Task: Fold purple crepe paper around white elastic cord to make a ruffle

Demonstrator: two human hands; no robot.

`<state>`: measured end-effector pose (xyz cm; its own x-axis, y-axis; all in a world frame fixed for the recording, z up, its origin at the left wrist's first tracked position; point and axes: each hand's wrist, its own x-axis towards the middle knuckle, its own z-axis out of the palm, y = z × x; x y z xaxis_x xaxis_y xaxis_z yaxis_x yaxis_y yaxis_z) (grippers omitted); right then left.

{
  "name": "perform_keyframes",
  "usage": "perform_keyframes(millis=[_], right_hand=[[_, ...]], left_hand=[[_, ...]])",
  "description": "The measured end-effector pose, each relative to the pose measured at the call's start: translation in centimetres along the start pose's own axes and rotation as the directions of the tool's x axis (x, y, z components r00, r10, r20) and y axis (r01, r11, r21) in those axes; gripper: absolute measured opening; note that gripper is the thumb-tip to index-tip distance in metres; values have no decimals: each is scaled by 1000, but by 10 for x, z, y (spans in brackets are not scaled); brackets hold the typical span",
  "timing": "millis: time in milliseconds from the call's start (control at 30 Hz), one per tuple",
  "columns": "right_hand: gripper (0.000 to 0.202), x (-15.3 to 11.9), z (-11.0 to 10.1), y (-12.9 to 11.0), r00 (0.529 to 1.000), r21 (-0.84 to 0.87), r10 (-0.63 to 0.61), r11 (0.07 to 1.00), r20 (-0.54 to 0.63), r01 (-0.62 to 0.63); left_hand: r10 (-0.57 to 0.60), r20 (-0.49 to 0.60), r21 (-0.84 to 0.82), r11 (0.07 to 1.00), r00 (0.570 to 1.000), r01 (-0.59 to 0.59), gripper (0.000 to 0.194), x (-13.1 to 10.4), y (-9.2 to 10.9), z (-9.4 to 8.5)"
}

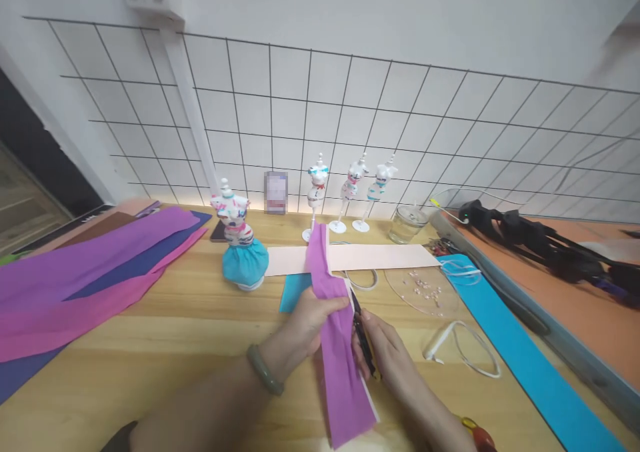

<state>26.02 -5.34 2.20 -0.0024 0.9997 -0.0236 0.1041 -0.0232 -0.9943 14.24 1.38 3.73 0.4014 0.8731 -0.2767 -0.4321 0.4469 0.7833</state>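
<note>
My left hand (pixel 311 320) pinches a long strip of purple crepe paper (pixel 336 345) that runs from near the mannequins toward me, with a white edge showing along its right side. My right hand (pixel 387 352) holds small black scissors (pixel 362 335) against the strip's right edge. A green bangle sits on my left wrist. Under the strip lies a pale pink paper sheet (pixel 380 257) and a piece of blue paper (pixel 295 291).
A small mannequin in a blue skirt (pixel 239 242) stands left of the strip; three more mannequins (pixel 350 189) line the back. Purple and pink paper sheets (pixel 75 279) lie at left. A glass jar (pixel 407 223), clear dish with beads (pixel 423 289), white elastic (pixel 463 349) and blue strip (pixel 525 359) lie at right.
</note>
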Motion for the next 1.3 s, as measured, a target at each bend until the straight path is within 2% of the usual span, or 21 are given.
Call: perform_keyframes(millis=[167, 600, 933, 1100, 1300], right_hand=[[51, -2, 0, 5, 999, -22, 25, 999, -38, -26], [50, -1, 3, 5, 995, -24, 47, 999, -82, -49], [48, 1, 3, 4, 994, -6, 25, 1000, -103, -26], [50, 0, 5, 3, 993, 22, 45, 999, -105, -43], [49, 3, 6, 13, 987, 67, 90, 994, -135, -81]], left_hand=[[26, -35, 13, 1000, 999, -26, 25, -3, -3, 2], [47, -25, 54, 998, 999, -46, 22, -4, -5, 4], [25, -9, 36, 999, 1000, -25, 25, -2, -11, 1], [21, -20, 42, 999, 1000, -20, 26, -3, -9, 3], [-4, -18, 26, 1000, 1000, 5, 27, -5, -10, 5]])
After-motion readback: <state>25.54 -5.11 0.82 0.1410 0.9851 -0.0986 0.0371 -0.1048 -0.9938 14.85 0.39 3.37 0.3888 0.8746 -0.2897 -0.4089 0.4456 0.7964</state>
